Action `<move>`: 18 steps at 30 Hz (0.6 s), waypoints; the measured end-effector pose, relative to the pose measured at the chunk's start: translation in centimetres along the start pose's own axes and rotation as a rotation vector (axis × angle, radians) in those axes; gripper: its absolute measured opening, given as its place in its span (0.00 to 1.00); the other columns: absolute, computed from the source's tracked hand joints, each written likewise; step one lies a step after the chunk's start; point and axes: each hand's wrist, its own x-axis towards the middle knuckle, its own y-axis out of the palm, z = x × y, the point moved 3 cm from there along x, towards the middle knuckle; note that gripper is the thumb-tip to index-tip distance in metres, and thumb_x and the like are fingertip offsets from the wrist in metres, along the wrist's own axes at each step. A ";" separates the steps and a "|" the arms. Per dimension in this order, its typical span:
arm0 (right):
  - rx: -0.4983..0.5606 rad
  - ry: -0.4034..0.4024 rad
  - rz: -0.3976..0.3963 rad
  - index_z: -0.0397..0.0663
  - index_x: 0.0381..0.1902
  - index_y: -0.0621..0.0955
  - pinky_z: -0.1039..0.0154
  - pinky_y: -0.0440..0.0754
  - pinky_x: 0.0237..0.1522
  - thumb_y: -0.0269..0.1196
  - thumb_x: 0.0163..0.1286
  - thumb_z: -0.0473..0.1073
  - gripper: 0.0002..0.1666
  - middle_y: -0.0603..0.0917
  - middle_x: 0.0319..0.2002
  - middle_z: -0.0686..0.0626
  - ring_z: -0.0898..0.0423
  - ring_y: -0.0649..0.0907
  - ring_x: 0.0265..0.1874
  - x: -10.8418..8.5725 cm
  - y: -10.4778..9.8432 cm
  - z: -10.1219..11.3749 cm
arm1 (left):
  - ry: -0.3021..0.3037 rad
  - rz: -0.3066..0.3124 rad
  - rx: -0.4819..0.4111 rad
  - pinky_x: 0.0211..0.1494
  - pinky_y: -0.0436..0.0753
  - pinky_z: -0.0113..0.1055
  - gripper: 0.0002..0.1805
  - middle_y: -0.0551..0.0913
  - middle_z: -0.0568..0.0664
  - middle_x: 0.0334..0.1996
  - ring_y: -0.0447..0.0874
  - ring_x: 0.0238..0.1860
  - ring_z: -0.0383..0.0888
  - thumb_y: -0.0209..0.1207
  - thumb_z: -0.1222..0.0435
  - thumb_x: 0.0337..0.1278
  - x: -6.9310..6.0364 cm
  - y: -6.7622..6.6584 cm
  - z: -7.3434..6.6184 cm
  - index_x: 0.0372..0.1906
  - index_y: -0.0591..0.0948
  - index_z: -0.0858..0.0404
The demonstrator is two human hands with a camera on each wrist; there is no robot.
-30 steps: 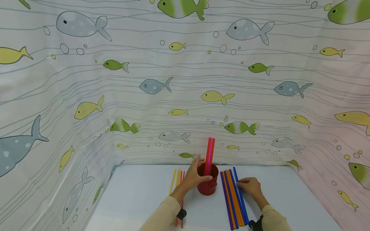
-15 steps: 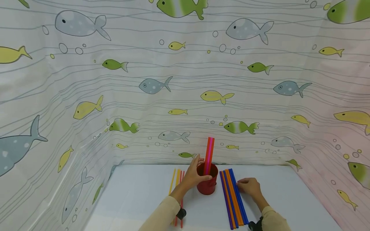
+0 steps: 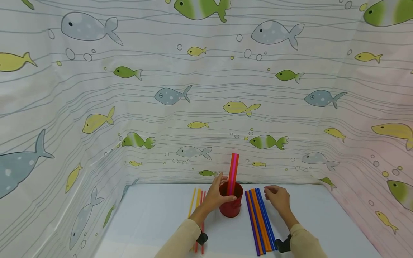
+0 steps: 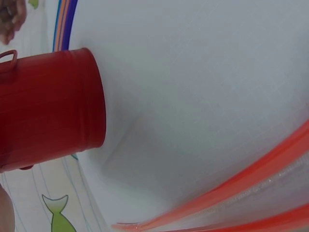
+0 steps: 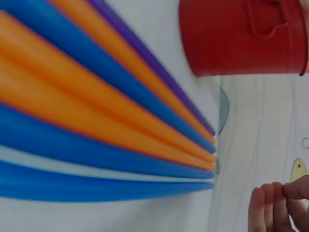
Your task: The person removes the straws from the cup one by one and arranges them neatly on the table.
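A red bucket (image 3: 230,208) with small side handles stands upright on the table, several red and pink straw-like sticks (image 3: 233,172) leaning in it. My left hand (image 3: 214,195) holds the bucket near its rim, thumb at the front and fingers behind. To the right lies a row of long purple, orange and blue sticks (image 3: 259,222), almost parallel. Beside the far ends of the outer blue sticks (image 5: 120,179) is my right hand (image 3: 279,200), its fingers loosely bent and thumb against them. Nothing shows between those fingers in the right wrist view.
Yellow and red sticks (image 3: 197,200) lie left of the bucket, partly hidden under the left forearm. The white table (image 3: 145,215) ends at the back and sides against a fish-patterned curtain (image 3: 206,89).
The outermost blue stick was angled away and now lies close to the row. My right hand has moved from beside the blue sticks toward their far ends. The left hand stays put.
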 end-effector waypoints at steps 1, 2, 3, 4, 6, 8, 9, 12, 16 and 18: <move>0.013 -0.010 -0.004 0.33 0.43 0.85 0.67 0.85 0.29 0.62 0.67 0.38 0.12 0.87 0.34 0.41 0.54 0.87 0.29 0.1 0.1 0.4 | 0.001 -0.001 0.002 0.68 0.68 0.51 0.59 0.67 0.54 0.67 0.67 0.67 0.48 0.75 0.56 0.46 0.0 0.0 -0.1 0.78 0.48 0.58; 0.023 -0.023 -0.008 0.33 0.43 0.85 0.67 0.85 0.30 0.63 0.67 0.38 0.12 0.87 0.35 0.41 0.53 0.87 0.29 0.2 0.2 0.9 | 0.002 -0.002 0.003 0.68 0.68 0.51 0.59 0.67 0.53 0.67 0.67 0.67 0.48 0.75 0.57 0.45 0.0 -0.1 -0.1 0.78 0.48 0.58; 0.028 -0.036 -0.011 0.34 0.43 0.85 0.67 0.85 0.30 0.63 0.68 0.38 0.12 0.87 0.35 0.41 0.53 0.87 0.29 0.3 0.3 1.3 | 0.005 -0.002 0.004 0.68 0.67 0.50 0.60 0.67 0.53 0.67 0.67 0.67 0.48 0.75 0.57 0.45 0.0 -0.1 -0.1 0.78 0.48 0.59; 0.036 -0.048 -0.012 0.34 0.43 0.85 0.67 0.85 0.30 0.63 0.67 0.38 0.12 0.87 0.35 0.41 0.53 0.87 0.29 0.5 0.4 1.8 | 0.002 -0.002 0.004 0.69 0.67 0.50 0.60 0.67 0.53 0.67 0.67 0.67 0.47 0.75 0.57 0.45 0.0 -0.1 -0.1 0.78 0.48 0.58; 0.060 -0.066 -0.005 0.35 0.43 0.85 0.68 0.85 0.30 0.64 0.67 0.39 0.12 0.87 0.35 0.40 0.53 0.87 0.29 0.7 0.7 2.7 | -0.006 -0.001 0.004 0.69 0.66 0.49 0.60 0.67 0.51 0.67 0.66 0.68 0.45 0.76 0.57 0.44 0.0 -0.2 -0.1 0.78 0.48 0.58; 0.096 -0.073 0.007 0.36 0.43 0.85 0.68 0.85 0.30 0.65 0.67 0.40 0.12 0.87 0.35 0.40 0.52 0.87 0.29 0.9 0.9 3.5 | -0.006 0.002 0.009 0.69 0.66 0.48 0.61 0.66 0.50 0.68 0.66 0.68 0.44 0.75 0.56 0.44 0.2 -0.1 0.5 0.78 0.47 0.57; 0.118 -0.075 0.015 0.36 0.43 0.85 0.68 0.85 0.31 0.66 0.66 0.40 0.12 0.87 0.35 0.39 0.52 0.87 0.29 1.0 1.1 3.8 | -0.010 0.005 0.009 0.70 0.66 0.47 0.61 0.66 0.50 0.68 0.66 0.68 0.43 0.75 0.55 0.44 0.2 -0.1 0.6 0.78 0.47 0.57; 0.164 -0.078 0.043 0.36 0.44 0.85 0.66 0.85 0.32 0.66 0.66 0.40 0.13 0.87 0.36 0.39 0.52 0.87 0.30 1.2 1.6 4.8 | -0.012 0.010 0.002 0.69 0.66 0.48 0.61 0.66 0.48 0.68 0.66 0.68 0.44 0.75 0.56 0.45 0.1 0.0 0.6 0.78 0.47 0.57; 0.164 -0.106 0.073 0.37 0.46 0.85 0.60 0.86 0.36 0.67 0.65 0.40 0.14 0.87 0.37 0.41 0.50 0.88 0.32 1.4 2.2 6.3 | -0.002 0.009 -0.009 0.69 0.67 0.50 0.60 0.66 0.49 0.68 0.67 0.67 0.46 0.75 0.57 0.46 0.1 0.0 0.6 0.78 0.48 0.58; 0.151 -0.120 0.079 0.38 0.46 0.85 0.58 0.86 0.37 0.68 0.65 0.41 0.15 0.88 0.37 0.43 0.50 0.88 0.32 1.5 2.6 7.0 | 0.009 0.004 -0.012 0.68 0.67 0.52 0.59 0.66 0.51 0.68 0.67 0.67 0.48 0.75 0.57 0.46 0.1 0.1 0.5 0.78 0.48 0.59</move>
